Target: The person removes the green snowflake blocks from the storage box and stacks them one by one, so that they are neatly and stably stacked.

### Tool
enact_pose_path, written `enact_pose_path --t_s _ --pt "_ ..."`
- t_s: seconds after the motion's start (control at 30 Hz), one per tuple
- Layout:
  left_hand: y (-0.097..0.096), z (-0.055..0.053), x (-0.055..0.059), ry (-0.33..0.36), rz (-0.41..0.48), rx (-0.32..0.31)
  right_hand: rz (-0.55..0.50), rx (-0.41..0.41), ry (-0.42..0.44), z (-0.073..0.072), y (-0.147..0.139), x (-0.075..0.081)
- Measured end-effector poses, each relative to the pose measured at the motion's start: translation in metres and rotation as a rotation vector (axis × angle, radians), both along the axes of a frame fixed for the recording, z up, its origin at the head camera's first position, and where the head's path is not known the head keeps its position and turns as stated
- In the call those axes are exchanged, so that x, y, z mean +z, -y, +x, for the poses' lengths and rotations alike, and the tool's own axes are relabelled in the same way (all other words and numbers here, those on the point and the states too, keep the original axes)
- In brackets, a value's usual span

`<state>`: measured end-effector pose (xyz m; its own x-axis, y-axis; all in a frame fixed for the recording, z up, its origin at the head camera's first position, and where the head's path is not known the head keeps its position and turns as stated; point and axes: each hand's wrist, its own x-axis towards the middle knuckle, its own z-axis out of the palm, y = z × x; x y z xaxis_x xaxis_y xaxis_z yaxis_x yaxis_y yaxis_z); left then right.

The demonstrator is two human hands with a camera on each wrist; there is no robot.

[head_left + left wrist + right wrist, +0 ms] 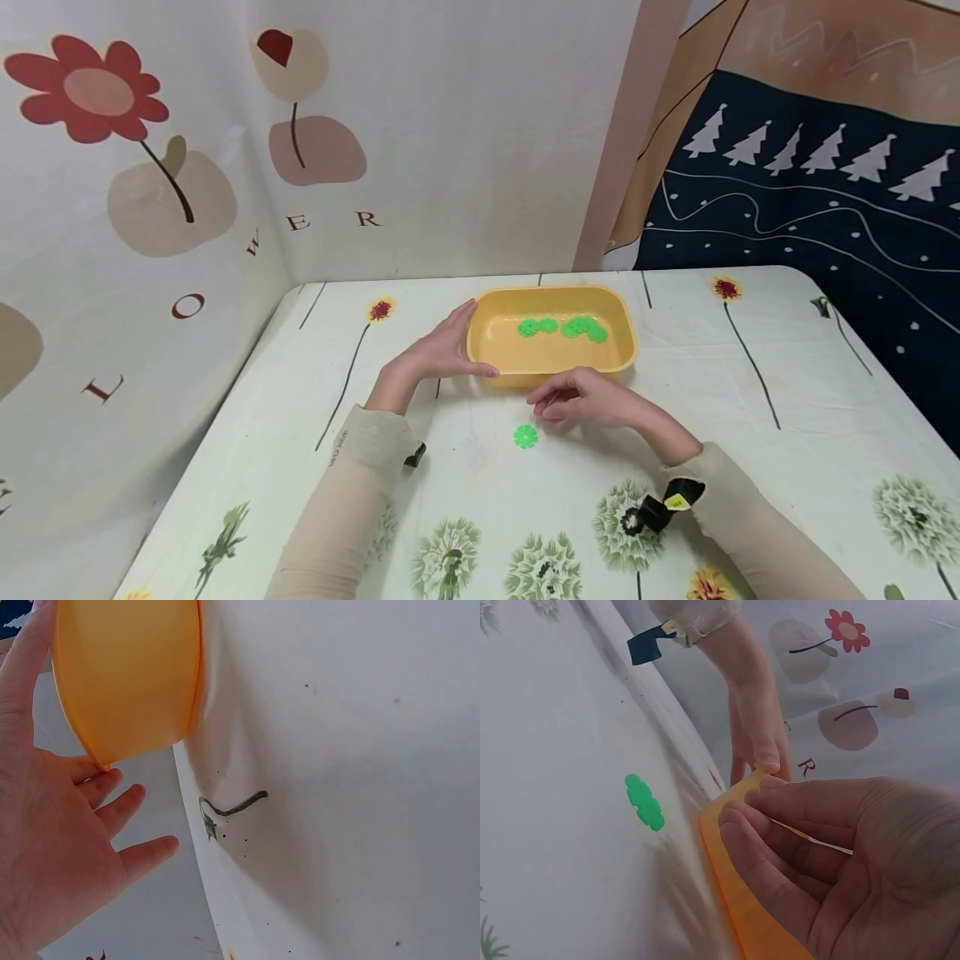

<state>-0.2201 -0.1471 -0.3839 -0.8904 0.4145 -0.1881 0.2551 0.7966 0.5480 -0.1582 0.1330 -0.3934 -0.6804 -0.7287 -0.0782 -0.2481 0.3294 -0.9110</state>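
Observation:
A yellow plastic tub [551, 362] stands on the table with several green notched discs [581, 327] inside. My left hand [448, 343] holds the tub at its left end, thumb over the near rim. Its other fingers spread at the side, as the left wrist view shows with the tub wall [127, 682]. One more green notched disc [525, 436] lies on the cloth in front of the tub. Just above and right of that disc is my right hand [588, 398], its fingers loosely bent. In the right wrist view, nothing shows between its fingertips [739, 832].
A white cloth [480, 483] printed with flowers and dandelions covers the table. Behind and to the left hangs a pale curtain [450, 150] with flower prints. A dark tree-patterned cloth [795, 200] hangs at the right. Each wrist wears a small black camera [656, 512].

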Motion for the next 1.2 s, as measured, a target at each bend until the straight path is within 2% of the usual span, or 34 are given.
enact_pose_path --t_s 0.87,1.2 --pt "0.000 0.001 0.002 0.009 0.019 -0.006 -0.009 0.024 -0.015 -0.009 0.002 0.020" --pt "0.002 -0.001 0.000 -0.002 0.015 -0.011 0.010 -0.023 -0.084 -0.017 0.005 0.032"
